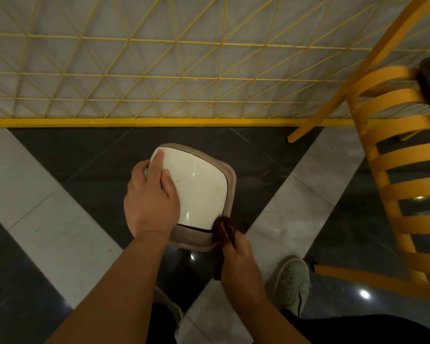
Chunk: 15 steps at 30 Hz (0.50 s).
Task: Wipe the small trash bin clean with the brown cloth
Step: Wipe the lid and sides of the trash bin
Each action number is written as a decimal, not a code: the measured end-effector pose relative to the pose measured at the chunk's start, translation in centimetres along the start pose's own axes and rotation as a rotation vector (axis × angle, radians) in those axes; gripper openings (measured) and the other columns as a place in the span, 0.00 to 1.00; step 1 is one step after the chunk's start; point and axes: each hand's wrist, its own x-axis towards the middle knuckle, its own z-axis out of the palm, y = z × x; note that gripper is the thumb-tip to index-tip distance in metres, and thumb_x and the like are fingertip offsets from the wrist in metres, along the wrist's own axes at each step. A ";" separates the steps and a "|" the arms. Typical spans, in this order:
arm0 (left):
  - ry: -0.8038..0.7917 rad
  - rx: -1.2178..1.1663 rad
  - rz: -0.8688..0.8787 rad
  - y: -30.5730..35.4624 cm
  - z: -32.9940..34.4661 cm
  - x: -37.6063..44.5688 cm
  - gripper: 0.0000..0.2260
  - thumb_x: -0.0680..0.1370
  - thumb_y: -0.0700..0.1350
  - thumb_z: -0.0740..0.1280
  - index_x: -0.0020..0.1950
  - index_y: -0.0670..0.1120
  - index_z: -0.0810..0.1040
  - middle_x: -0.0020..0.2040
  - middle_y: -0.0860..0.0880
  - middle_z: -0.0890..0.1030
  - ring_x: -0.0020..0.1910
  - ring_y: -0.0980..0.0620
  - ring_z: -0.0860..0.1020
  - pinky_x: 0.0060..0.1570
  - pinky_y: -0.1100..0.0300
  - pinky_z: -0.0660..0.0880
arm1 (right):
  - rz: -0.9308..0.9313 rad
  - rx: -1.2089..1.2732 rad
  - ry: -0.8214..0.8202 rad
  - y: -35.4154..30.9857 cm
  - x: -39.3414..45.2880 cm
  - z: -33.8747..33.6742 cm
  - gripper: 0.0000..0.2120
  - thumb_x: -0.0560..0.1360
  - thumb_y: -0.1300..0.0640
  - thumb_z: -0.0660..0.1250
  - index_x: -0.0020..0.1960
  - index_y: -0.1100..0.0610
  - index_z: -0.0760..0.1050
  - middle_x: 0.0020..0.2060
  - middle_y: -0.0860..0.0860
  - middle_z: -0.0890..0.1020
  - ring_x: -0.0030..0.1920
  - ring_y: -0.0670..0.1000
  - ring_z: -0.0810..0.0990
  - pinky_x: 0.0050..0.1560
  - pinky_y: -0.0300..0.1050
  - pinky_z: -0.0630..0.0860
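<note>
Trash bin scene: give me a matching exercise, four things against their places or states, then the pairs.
Things:
1. left hand
2. brown cloth
3. chair
4. shoe

Places or states:
A. yellow, standing at the right
B. resting on the bin's white lid
C. pale green, on the floor near the right arm
D. pinched by the right hand at the bin's near corner

Pairs: 1-B, 2-D, 3-A, 4-C

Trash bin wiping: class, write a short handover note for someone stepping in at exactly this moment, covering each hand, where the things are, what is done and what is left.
Left hand: rests on the white lid of the small trash bin, fingers over its left edge, steadying it.
Right hand: grips the brown cloth, pressed against the bin's near right corner.
The bin stands on the tiled floor, beside a yellow chair.
Done: cannot tell how much is wiped; a faint mark shows on the lid.
Left: lid top, rim, sides.
</note>
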 end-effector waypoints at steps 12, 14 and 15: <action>0.001 -0.053 -0.004 -0.3 -0.2 0.1 0.20 0.83 0.53 0.51 0.75 0.59 0.62 0.70 0.50 0.67 0.62 0.46 0.72 0.54 0.47 0.72 | -0.006 0.151 0.198 -5.6 9.6 -3.2 0.17 0.80 0.47 0.57 0.67 0.49 0.69 0.63 0.45 0.67 0.61 0.40 0.67 0.64 0.40 0.66; 0.000 -0.061 -0.008 -0.3 -0.1 0.1 0.20 0.83 0.52 0.51 0.75 0.59 0.63 0.71 0.50 0.67 0.63 0.46 0.71 0.54 0.47 0.72 | -0.052 0.120 0.238 -6.7 10.4 -3.2 0.18 0.80 0.49 0.58 0.69 0.51 0.70 0.66 0.51 0.68 0.65 0.46 0.65 0.67 0.42 0.63; 0.001 -0.066 -0.012 -0.4 -0.2 0.1 0.20 0.83 0.52 0.51 0.75 0.59 0.64 0.71 0.50 0.67 0.63 0.46 0.71 0.55 0.47 0.72 | -0.114 0.088 0.222 -7.1 10.0 -3.1 0.17 0.80 0.53 0.60 0.68 0.52 0.72 0.65 0.52 0.70 0.64 0.46 0.66 0.68 0.42 0.63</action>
